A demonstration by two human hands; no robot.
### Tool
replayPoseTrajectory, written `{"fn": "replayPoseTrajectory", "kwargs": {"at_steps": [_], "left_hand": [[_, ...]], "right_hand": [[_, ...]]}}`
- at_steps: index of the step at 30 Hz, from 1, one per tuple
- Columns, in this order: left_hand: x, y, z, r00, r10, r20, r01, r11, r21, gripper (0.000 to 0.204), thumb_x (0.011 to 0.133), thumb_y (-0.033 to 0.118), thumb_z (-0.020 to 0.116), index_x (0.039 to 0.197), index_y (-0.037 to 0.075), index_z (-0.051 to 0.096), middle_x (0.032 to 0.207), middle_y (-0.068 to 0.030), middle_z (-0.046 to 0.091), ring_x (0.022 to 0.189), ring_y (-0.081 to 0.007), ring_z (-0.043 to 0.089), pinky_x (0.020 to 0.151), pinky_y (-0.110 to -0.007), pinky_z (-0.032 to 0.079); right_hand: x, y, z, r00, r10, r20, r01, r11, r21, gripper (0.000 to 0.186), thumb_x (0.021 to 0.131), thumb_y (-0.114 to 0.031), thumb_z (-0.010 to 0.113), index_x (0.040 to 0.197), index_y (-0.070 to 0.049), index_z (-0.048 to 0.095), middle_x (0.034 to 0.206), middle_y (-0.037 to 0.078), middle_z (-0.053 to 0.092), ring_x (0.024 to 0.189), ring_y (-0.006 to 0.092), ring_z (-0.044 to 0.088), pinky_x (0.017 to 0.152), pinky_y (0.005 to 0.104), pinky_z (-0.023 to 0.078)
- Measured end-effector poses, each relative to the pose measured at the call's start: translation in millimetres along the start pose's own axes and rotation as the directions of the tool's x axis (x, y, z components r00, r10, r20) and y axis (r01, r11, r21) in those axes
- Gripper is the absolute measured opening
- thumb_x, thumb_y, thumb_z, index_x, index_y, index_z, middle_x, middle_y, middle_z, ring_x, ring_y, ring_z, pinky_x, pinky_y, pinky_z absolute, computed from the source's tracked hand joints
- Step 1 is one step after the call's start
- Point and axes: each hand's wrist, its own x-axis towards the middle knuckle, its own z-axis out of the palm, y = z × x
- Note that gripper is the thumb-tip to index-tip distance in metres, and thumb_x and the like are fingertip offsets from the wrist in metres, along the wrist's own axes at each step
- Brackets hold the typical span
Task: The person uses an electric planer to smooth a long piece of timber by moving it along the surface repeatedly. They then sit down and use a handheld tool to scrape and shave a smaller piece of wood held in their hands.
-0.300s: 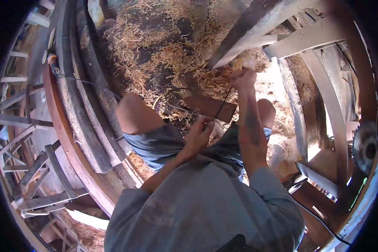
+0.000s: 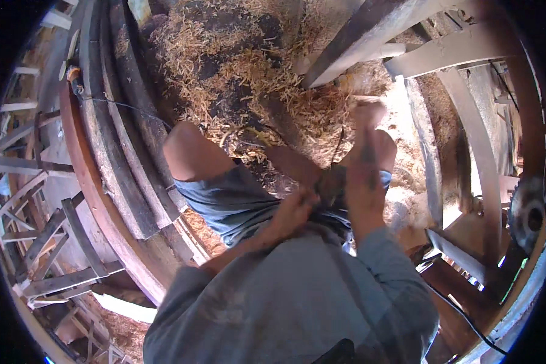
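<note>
My left hand (image 2: 300,205) is closed, low between my knees, around what appears to be a thin dark cord (image 2: 341,142). My right hand (image 2: 368,113) is higher, just above my right knee; motion blur hides its fingers and whether the cord is in them. The cord runs in the gap between the two hands, partly lost in blur. A brown board (image 2: 287,162) lies beneath, with a yellowish curved strand (image 2: 252,132) just beyond it among wood shavings.
Long weathered planks (image 2: 118,145) lie along my left, with a wire (image 2: 130,108) over them. Angled beams (image 2: 352,45) rise ahead and right. A round toothed metal disc (image 2: 526,215) is at the far right, near another cable (image 2: 467,318). Wooden frames (image 2: 67,236) fill the far left.
My left hand has moved down and slightly right, toward my body. My right hand has shifted slightly right and is now smeared by motion. The whole view has shifted a little.
</note>
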Motion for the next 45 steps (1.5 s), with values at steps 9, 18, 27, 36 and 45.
{"fn": "replayPoseTrajectory", "kwargs": {"at_steps": [9,18,27,36,45], "left_hand": [[-6,27,-75,0.970,-0.195,0.147,0.228,0.936,-0.267,0.024,0.101,0.023,0.061,0.108,0.001,0.067,0.093,0.0012,0.066,0.084,-0.0057,0.056,0.072,-0.023,0.046],[3,23,-101,0.972,-0.197,0.126,0.222,0.945,-0.239,0.027,0.099,0.024,0.064,0.112,0.001,0.069,0.092,0.0020,0.066,0.082,-0.0050,0.055,0.071,-0.022,0.044],[16,24,-108,0.976,-0.182,0.119,0.216,0.863,-0.457,0.034,0.096,0.022,0.068,0.122,0.001,0.066,0.104,-0.0018,0.069,0.093,-0.0096,0.061,0.080,-0.027,0.049],[-3,62,-121,0.979,-0.112,0.171,0.170,0.913,-0.371,0.031,0.091,0.015,0.073,0.117,-0.001,0.068,0.111,-0.0061,0.068,0.101,-0.0132,0.063,0.088,-0.030,0.049],[-26,65,-104,0.950,-0.152,-0.273,0.140,0.988,-0.064,0.024,0.092,0.014,0.069,0.107,-0.004,0.068,0.097,-0.0081,0.072,0.085,-0.0141,0.066,0.080,-0.029,0.052]], "right_hand": [[-215,-174,-165,0.304,-0.739,0.601,0.334,0.673,0.659,0.014,0.087,-0.005,0.059,0.101,-0.007,0.065,0.095,0.004,0.059,0.088,0.0151,0.052,0.076,0.0303,0.043],[-318,-209,-165,-0.202,0.024,0.979,0.929,0.323,0.183,0.022,0.092,-0.019,0.061,0.110,-0.007,0.067,0.111,0.018,0.067,0.109,0.0360,0.064,0.088,0.0465,0.051],[-339,-183,-195,-0.457,-0.451,0.766,0.683,0.374,0.628,0.030,0.077,0.001,0.059,0.106,-0.005,0.069,0.104,0.019,0.065,0.103,0.0373,0.064,0.084,0.0478,0.054],[-343,-186,-142,-0.387,-0.710,0.588,0.450,0.411,0.793,0.021,0.085,-0.012,0.074,0.103,-0.003,0.071,0.108,0.013,0.069,0.095,0.0281,0.069,0.082,0.0366,0.055],[-357,-191,-117,-0.468,-0.378,0.799,0.256,0.807,0.532,0.019,0.098,-0.022,0.065,0.104,-0.004,0.067,0.102,0.004,0.071,0.095,0.0112,0.064,0.085,0.0299,0.050]]}}
